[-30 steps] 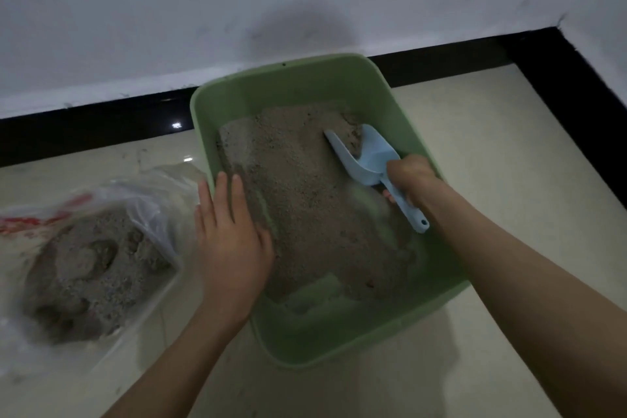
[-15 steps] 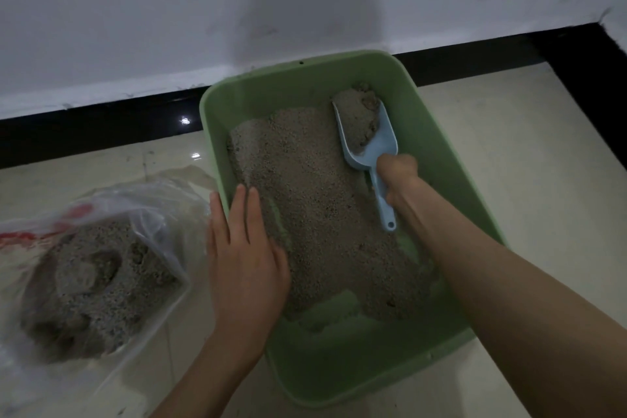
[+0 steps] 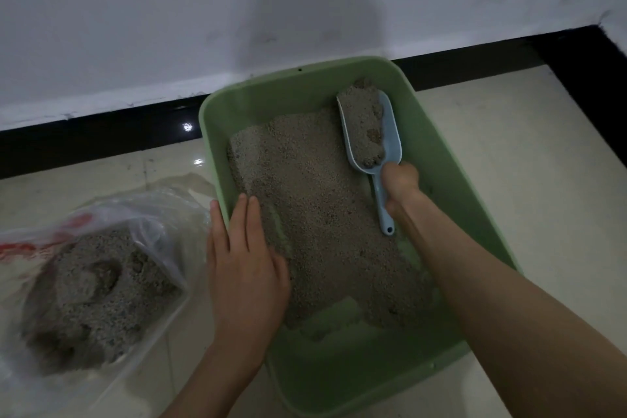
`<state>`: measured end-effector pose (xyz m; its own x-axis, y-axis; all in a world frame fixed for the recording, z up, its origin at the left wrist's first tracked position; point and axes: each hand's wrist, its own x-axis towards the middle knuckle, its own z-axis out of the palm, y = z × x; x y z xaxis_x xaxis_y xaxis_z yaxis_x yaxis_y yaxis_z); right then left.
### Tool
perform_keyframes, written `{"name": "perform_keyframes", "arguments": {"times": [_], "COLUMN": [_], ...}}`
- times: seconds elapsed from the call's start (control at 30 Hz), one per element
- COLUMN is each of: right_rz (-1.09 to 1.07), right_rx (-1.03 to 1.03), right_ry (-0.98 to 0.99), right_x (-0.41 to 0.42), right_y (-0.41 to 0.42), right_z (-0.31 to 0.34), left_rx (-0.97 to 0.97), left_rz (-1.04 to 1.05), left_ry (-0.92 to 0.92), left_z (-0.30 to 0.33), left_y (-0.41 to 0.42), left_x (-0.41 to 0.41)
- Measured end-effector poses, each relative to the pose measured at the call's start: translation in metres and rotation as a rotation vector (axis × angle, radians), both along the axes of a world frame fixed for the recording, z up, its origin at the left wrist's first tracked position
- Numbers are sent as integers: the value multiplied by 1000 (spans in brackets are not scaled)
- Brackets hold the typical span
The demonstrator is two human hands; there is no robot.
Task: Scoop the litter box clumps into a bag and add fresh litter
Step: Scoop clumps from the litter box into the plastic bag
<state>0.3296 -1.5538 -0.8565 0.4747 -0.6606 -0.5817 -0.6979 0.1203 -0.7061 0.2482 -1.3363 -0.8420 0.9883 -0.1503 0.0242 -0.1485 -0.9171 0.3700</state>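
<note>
Your right hand (image 3: pixel 399 184) grips the full scoop (image 3: pixel 369 132) at two o'clock in the box (image 3: pixel 451 159), your flat left hand (image 3: pixel 245 268) steadies its rim, the bag (image 3: pixel 101 282) at eight o'clock already holds clumps (fresh litter is not yet added).

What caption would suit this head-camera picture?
Right hand lifts a full blue scoop in the green litter box while the left hand steadies its rim.
</note>
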Motion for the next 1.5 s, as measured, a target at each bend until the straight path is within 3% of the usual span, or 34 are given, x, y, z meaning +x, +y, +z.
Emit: {"name": "perform_keyframes", "arguments": {"times": [0.2,1.0,1.13,1.27,1.5], "right_rz": [61,35,67,234,226], "right_rx": [-92,-30,-38,-136,-155], "right_ry": [14,-140,-100,-30,-32], "right_x": [5,6,5,8,10], "right_y": [-7,-15,-17,-15,-14], "right_z": [3,1,2,3,3], "left_rx": [-4,-21,-3,17,15], "left_rz": [0,10,7,1,-5], "left_ry": [0,-27,-9,-7,-6], "left_z": [0,0,1,2,2], "left_y": [-1,-2,-1,-2,-3], "left_x": [0,0,1,2,1]}}
